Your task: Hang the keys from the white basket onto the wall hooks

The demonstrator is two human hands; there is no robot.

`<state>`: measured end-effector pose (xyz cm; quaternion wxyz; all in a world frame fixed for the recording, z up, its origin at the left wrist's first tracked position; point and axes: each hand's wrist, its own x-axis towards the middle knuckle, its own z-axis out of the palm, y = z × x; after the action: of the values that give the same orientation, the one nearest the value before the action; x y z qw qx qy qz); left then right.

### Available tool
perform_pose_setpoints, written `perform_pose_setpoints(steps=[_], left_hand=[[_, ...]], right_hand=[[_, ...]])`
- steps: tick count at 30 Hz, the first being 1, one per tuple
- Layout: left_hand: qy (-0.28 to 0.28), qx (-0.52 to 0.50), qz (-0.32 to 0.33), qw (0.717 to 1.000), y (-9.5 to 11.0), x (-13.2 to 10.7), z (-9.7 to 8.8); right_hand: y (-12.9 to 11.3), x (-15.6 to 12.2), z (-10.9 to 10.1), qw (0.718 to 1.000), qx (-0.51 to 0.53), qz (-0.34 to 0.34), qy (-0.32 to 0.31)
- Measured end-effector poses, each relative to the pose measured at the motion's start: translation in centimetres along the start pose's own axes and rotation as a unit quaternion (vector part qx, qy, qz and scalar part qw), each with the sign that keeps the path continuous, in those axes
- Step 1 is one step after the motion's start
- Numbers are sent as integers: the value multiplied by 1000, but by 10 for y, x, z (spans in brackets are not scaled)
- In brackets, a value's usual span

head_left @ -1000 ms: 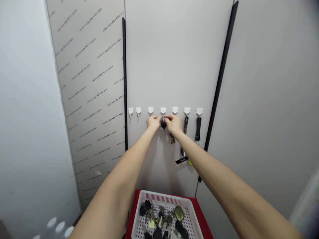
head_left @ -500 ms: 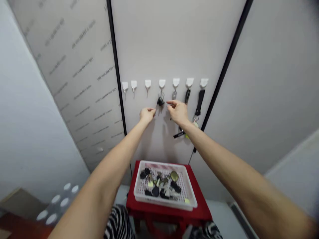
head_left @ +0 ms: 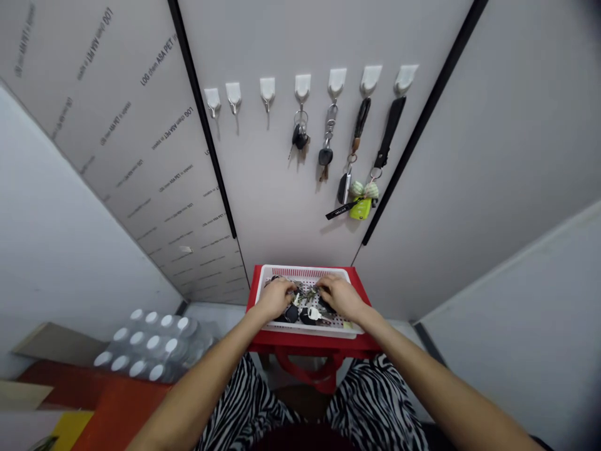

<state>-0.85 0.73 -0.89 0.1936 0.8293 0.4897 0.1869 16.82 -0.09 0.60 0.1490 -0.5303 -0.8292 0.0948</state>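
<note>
My left hand is inside the left part of a white plastic basket, its curled fingers closed on keys near the middle. From the right, my right hand reaches into the same basket, with thumb and fingers bent together at the other side of these keys. The fingertips partly hide what they grip. In front of the hands lie black key fobs and a key with a pale head.
Several white hooks line the wall panel. From the right-hand ones hang a key ring, keys on a metal clip, and two strapped key sets with a lime-green fob. The basket stands on a red stool. Capped bottles stand at left.
Both hands have come down from the hung key ring into the basket. That key ring now hangs free on its hook. The view has tilted downward.
</note>
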Motion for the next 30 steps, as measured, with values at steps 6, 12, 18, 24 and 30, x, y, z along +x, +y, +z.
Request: perform_pose_setpoints(steps=[6, 12, 18, 24, 30], left_hand=[[-29, 5, 25, 999, 2, -3, -2], [-55, 25, 19, 998, 8, -7, -3], [-56, 18, 12, 998, 6, -8, -2], [38, -248, -95, 963, 1, -1, -3], [107, -460, -166, 865, 1, 3, -11]], right_hand=[[-7, -6, 2, 999, 6, -38, -33], [-12, -15, 5, 997, 8, -50, -56], [-13, -13, 10, 994, 42, -40, -95], [-11, -11, 16, 976, 206, 54, -39], [-6, -9, 16, 918, 384, 102, 14]])
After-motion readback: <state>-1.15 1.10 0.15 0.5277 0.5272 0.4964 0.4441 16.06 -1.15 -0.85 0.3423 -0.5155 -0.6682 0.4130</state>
